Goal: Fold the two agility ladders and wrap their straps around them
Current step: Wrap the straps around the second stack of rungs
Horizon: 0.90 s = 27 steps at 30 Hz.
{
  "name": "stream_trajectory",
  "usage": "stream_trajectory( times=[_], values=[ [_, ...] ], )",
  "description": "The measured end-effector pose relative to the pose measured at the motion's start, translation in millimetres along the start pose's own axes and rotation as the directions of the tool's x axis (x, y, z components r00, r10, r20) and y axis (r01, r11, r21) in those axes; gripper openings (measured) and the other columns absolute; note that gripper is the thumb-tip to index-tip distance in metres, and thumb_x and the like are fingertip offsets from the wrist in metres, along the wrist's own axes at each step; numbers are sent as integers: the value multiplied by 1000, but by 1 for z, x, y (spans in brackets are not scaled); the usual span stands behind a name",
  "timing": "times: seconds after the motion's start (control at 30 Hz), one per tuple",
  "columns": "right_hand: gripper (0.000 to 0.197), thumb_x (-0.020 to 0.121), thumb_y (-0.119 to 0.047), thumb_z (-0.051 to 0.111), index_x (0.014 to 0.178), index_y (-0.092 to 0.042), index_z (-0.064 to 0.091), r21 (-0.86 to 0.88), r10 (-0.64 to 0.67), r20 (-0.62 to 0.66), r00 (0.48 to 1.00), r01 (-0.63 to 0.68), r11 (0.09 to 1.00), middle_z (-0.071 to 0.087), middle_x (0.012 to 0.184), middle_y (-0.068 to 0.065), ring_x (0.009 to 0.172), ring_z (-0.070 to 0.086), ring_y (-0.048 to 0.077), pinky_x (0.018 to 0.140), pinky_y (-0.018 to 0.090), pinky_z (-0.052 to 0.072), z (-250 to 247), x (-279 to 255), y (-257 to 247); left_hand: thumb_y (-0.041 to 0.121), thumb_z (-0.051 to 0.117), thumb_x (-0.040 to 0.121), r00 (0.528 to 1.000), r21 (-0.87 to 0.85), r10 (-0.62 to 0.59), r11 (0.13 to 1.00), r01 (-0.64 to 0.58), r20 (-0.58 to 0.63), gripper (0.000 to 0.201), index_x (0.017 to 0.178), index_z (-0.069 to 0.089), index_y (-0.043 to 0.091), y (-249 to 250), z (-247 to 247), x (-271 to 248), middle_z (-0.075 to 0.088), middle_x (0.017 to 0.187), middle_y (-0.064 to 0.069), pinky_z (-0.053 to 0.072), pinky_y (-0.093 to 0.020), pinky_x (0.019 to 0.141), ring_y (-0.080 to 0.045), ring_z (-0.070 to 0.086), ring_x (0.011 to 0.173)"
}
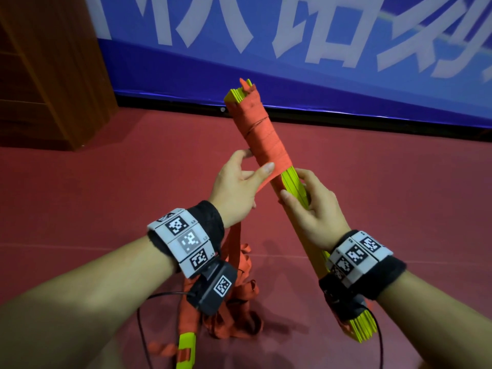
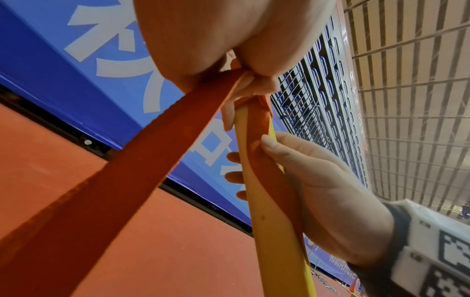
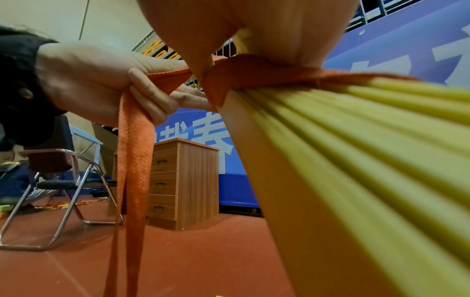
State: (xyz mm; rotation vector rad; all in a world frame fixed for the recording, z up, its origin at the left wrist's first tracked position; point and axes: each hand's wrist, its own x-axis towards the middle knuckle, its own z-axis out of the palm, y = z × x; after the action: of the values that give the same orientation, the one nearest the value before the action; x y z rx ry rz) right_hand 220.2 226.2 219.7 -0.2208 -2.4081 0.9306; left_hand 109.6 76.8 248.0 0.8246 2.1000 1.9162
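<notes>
Floor: red court [image 1: 372, 182], blue banner [image 1: 319, 83] across frame top.
Ladder bundle: I saw yellow rungs [image 1: 294, 182] tilted at centre, upper half wrapped in orange strap [image 1: 262, 139].
Right hand [image 1: 311, 206]: clamped on rungs.
Left hand [image 1: 237, 185]: pinched strap.

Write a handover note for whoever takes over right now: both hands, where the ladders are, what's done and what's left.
Left hand: pinches the orange strap, pulled taut at the last wrap.
Right hand: grips the bare yellow-green rungs of the folded ladder, held tilted above the floor.
Done: this ladder is folded, its upper part wrapped.
Left: wrap the lower part with the slack strap; then the second ladder, loose on the red floor.
</notes>
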Motion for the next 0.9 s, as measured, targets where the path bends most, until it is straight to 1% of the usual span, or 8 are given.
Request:
stream_trajectory(
  times=[0.17,0.27,0.37,0.47,0.53,0.63,0.77,0.9],
  values=[
    [33,95,-37,60,126,-27,55,202,38,37,999,-45,978,75,94,-5,87,74,16,81,50,58,3,-5,-7,31,68,96,1000,-56,5,998,-5,-11,33,119,49,17,2,1,-2,59,53,7,37,-19,41,-9,44,35],
    [33,96,-39,58,127,-29,54,220,52,67,996,-66,973,75,96,-5,87,75,17,82,52,58,6,-5,-9,30,72,94,998,-76,15,997,-19,-56,31,114,51,18,3,1,-3,62,56,2,37,-20,40,-10,44,35],
    [37,94,-48,58,127,-34,53,211,79,84,993,-95,973,73,99,-7,88,75,18,84,54,57,10,-5,-7,29,75,91,994,-94,21,995,-31,-107,33,110,53,14,5,2,-6,65,62,-11,37,-20,39,-11,45,34],
    [42,86,-54,66,123,-38,55,269,139,112,984,-165,949,72,102,-9,92,75,21,86,56,57,15,-5,-8,32,80,87,991,-57,27,998,-35,-130,36,104,53,14,4,1,-7,68,64,-14,39,-20,40,-10,49,35],
    [48,84,-53,72,124,-36,52,221,132,109,985,-153,963,72,103,-10,95,73,18,87,53,56,20,-8,-7,33,82,85,991,-41,24,999,-30,-135,37,100,53,15,4,0,-8,70,66,-15,40,-20,41,-10,50,35],
    [47,87,-44,76,125,-31,53,160,149,76,986,-159,974,73,104,-11,92,72,8,86,45,58,23,-10,-4,34,82,84,988,-31,7,999,-12,-153,39,101,54,14,3,-2,-8,71,68,-17,40,-19,42,-9,50,36],
    [31,85,-49,77,107,-30,64,181,235,45,971,-239,954,77,82,-7,71,73,9,69,36,58,22,-10,-1,33,83,83,986,-51,-26,999,17,-162,40,100,52,13,5,-5,-6,67,65,-14,39,-19,41,-8,48,36],
    [36,80,-58,70,102,-31,66,262,253,15,967,-248,933,76,79,-7,69,71,12,68,35,54,29,-9,3,31,83,83,987,-94,-56,995,43,-148,40,102,53,13,6,-5,-8,69,72,-23,40,-21,41,-11,48,37]
  ],
)
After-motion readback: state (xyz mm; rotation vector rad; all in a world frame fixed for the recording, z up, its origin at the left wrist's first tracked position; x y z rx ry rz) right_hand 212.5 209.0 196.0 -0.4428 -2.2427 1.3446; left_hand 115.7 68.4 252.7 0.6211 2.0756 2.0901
